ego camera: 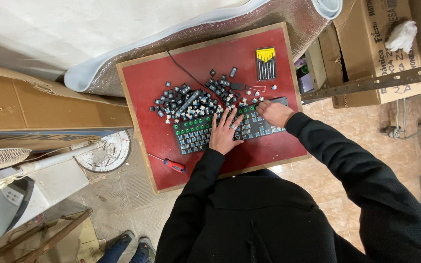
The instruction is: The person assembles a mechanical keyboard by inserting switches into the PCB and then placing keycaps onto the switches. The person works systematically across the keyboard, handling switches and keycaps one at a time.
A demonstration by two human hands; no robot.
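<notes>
Red covers the top of the small wooden-framed desk point(147, 87) where the person is bent over a stripped keyboard point(205, 134). The keyboard lies slanted across the middle of the desk, its near end toward the left edge, and most of its keycaps are off, so rows of green and bluish switches show. The left hand point(225, 131) lies flat on the middle of the keyboard, fingers spread wide and pointing toward the far edge, holding nothing. The right hand point(275, 113) sits at the keyboard's right end, near the desk's right edge, with the fingers curled narrow and pinched down on the board; whether it grips a cap or a switch I cannot tell.

Just beyond the keyboard, toward the far edge, a heap of loose dark keycaps point(191, 100) is scattered, some touching the keyboard's far side. A black cable point(179, 65) runs from the heap to the far edge. Near the far right corner lies a yellow case of small screwdrivers point(266, 63). A red-handled screwdriver point(171, 164) lies alone near the left front edge, well apart from both hands.
</notes>
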